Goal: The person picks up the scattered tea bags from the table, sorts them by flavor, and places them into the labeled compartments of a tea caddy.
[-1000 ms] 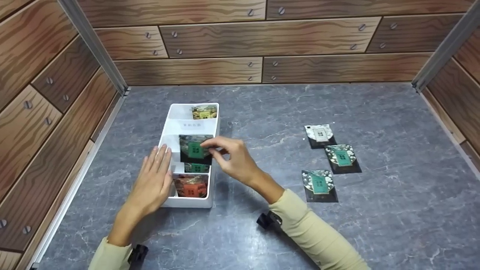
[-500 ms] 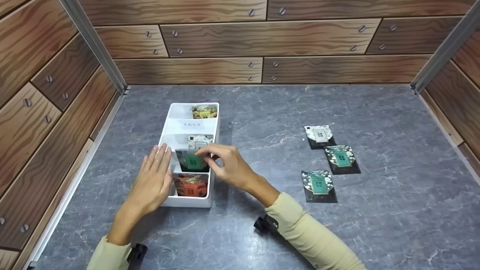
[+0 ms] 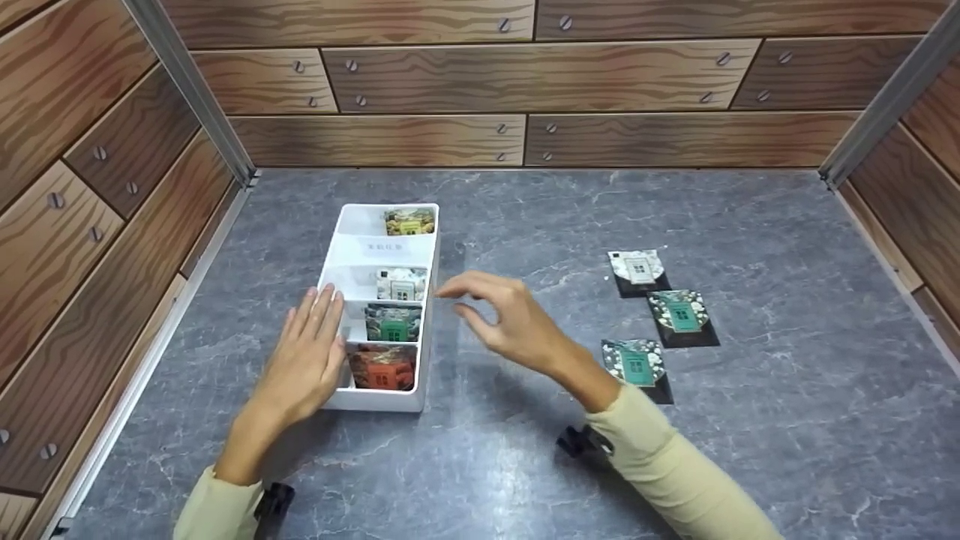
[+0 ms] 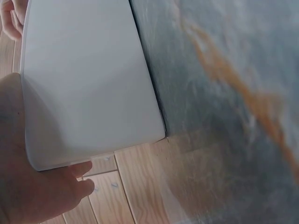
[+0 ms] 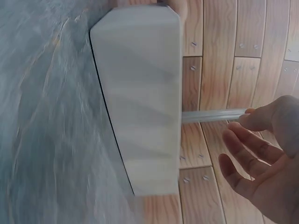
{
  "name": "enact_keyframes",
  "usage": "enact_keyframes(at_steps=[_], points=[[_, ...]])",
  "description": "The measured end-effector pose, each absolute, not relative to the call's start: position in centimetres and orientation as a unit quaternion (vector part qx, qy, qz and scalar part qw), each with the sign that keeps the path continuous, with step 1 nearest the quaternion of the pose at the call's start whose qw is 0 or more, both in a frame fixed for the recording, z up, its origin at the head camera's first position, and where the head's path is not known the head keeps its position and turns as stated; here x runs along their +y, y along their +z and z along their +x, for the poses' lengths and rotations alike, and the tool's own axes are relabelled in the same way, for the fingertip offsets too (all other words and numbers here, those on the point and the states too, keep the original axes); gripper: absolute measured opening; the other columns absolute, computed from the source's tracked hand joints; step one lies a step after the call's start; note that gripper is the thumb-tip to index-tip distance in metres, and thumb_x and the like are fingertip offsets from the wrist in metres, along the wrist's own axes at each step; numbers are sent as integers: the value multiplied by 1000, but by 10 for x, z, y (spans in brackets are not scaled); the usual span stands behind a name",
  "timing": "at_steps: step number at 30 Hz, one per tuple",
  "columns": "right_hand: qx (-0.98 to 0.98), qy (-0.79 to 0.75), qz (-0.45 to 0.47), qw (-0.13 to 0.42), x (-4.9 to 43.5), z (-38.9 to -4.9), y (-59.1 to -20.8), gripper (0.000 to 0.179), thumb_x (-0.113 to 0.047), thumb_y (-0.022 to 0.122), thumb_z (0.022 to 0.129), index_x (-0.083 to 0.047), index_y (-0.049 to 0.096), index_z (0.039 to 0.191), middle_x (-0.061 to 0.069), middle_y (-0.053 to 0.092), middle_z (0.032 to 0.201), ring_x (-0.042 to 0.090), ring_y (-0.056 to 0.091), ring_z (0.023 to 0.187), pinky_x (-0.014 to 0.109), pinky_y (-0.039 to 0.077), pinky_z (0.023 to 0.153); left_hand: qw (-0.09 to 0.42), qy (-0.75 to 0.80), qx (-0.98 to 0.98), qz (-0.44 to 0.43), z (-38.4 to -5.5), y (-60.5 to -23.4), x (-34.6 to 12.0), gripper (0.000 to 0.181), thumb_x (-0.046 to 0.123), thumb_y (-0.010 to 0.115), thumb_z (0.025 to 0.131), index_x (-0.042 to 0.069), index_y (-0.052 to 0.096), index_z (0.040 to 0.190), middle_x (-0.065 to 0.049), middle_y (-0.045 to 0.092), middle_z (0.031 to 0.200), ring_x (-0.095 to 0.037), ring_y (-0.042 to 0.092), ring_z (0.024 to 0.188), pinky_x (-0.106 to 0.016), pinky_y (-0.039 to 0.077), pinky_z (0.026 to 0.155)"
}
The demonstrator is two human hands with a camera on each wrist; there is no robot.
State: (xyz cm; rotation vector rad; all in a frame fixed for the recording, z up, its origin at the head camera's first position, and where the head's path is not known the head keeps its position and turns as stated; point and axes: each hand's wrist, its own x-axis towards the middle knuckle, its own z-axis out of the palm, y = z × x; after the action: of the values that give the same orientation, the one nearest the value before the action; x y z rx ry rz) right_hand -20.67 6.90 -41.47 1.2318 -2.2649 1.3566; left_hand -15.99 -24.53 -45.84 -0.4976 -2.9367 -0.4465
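A white divided box stands at the left of the table. My left hand rests with straight fingers against its left rim. Just off the box's right side, my right hand hovers with nothing between its loosely bent fingers, also in the right wrist view. Inside the box, from the back, sit a yellow sachet, a white sachet, a green sachet and red sachets, each kind in its own compartment. The second compartment from the back shows only a printed label.
Three sachets lie on the table at the right: a white-and-black sachet, a green-labelled sachet touching or near it, and another green-labelled sachet, partly behind the right sleeve. Wood-patterned walls enclose the table.
My right hand lowered the green sachet into the compartment behind the red ones, let go and drew back to the right. The left hand stayed at the box's rim.
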Motion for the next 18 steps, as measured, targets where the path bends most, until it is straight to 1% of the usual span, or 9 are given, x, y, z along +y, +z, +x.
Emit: enact_keyframes(at_steps=[3,7,10,13,18], points=[[-785,447,411,122,86,-204,-412,28,7,66,93,-5,72,118,4,74,116,15,69,107,29,56,96,68,-150,-973,-165,-161,-458,-246,58,22,31,110,-2,19,161,-19,11,170,-39,5,157,-55,3,126],[-808,424,390,124,109,-199,-415,26,4,68,94,-6,73,117,4,74,115,14,69,106,29,56,95,86,-155,-969,-169,-160,-460,-246,57,19,34,109,-4,23,160,-21,16,169,-41,9,156,-58,7,125],[-825,405,374,124,125,-195,-418,26,3,70,93,-7,73,117,3,74,115,15,69,106,32,56,96,96,-159,-968,-171,-159,-461,-246,57,17,36,108,-5,25,159,-22,19,168,-41,11,155,-60,9,124],[-835,395,363,122,143,-192,-424,28,2,72,92,-6,73,118,4,74,115,18,70,105,34,57,94,93,-159,-968,-169,-158,-461,-246,57,17,36,108,-5,24,160,-21,18,168,-41,10,156,-58,6,125],[-847,396,335,115,172,-191,-437,28,4,74,89,-4,72,116,6,75,113,25,71,102,40,59,91,72,-152,-972,-166,-160,-459,-245,59,22,30,109,-3,20,161,-20,13,170,-39,6,156,-56,4,125]])
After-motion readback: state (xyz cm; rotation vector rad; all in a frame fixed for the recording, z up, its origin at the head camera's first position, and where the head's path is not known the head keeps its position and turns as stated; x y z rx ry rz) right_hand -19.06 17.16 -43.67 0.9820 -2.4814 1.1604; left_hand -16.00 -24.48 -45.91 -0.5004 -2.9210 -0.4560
